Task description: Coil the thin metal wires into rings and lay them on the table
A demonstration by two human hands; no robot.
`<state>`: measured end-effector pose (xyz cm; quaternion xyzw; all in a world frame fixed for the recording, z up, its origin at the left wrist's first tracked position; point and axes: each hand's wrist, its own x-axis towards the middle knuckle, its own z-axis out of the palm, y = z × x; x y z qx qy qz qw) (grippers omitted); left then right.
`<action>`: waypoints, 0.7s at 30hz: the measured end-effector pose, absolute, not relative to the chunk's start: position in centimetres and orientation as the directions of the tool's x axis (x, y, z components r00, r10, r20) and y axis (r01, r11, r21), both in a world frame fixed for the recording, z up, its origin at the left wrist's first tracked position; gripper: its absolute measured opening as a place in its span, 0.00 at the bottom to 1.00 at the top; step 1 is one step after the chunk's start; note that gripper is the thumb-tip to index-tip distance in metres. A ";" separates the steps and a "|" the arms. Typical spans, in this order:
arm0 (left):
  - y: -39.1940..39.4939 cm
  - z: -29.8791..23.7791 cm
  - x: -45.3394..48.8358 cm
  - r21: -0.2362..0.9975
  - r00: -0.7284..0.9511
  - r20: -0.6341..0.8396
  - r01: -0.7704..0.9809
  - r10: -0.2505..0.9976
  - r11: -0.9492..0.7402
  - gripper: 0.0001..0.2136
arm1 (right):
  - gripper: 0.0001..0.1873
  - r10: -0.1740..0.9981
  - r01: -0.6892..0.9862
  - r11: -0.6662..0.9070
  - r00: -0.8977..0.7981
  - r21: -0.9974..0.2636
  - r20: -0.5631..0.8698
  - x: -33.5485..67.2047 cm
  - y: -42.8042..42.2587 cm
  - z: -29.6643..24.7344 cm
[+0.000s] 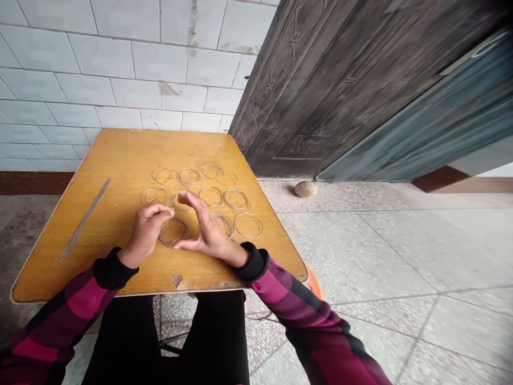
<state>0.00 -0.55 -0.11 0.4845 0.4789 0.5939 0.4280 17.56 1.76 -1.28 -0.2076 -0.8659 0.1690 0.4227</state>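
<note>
Near edge of the table (132,155) is overlapped by both plaid sleeves. Just beyond it, a coiled wire loop (187,231) is seen between the hands, a little nearer than the left pinch. By the left hand (146,230), thumb and index are pressed together, pointed right; a thin wire (172,210) is apparently pinched at the tips, though its run is lost against the loops behind. The right hand (208,235) is held wide, thumb and fingers spread in a C, nothing visibly gripped. Key relation: the pinch is placed just left of that gap, closer to the upper fingertips than to the thumb, with the C opened towards it. More loops are laid out in 3 rows, the front row partly covered by the right hand. Well left, a straight wire bundle (85,219) is laid diagonally, long axis near-left to far-right, the left hand being nearer. Farther off, a tiled wall (132,59) and a dark door (316,91) are seen.
</note>
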 end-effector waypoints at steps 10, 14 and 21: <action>-0.1 0.8 -0.5 0.961 -0.014 -0.095 -0.264 0.995 0.088 0.04 | 0.57 0.523 0.139 0.811 -0.609 -0.569 0.597 18.3 2.2 -1.4; 0.3 1.1 -0.5 0.856 0.025 -0.240 -0.466 0.971 0.223 0.06 | 0.59 0.553 0.108 0.774 -0.595 -0.623 0.583 18.5 2.7 -1.0; -0.1 0.7 0.0 0.815 -0.132 -0.216 -0.570 0.967 0.104 0.08 | 0.67 0.569 0.136 0.796 -0.498 -0.589 0.654 17.9 3.3 -1.4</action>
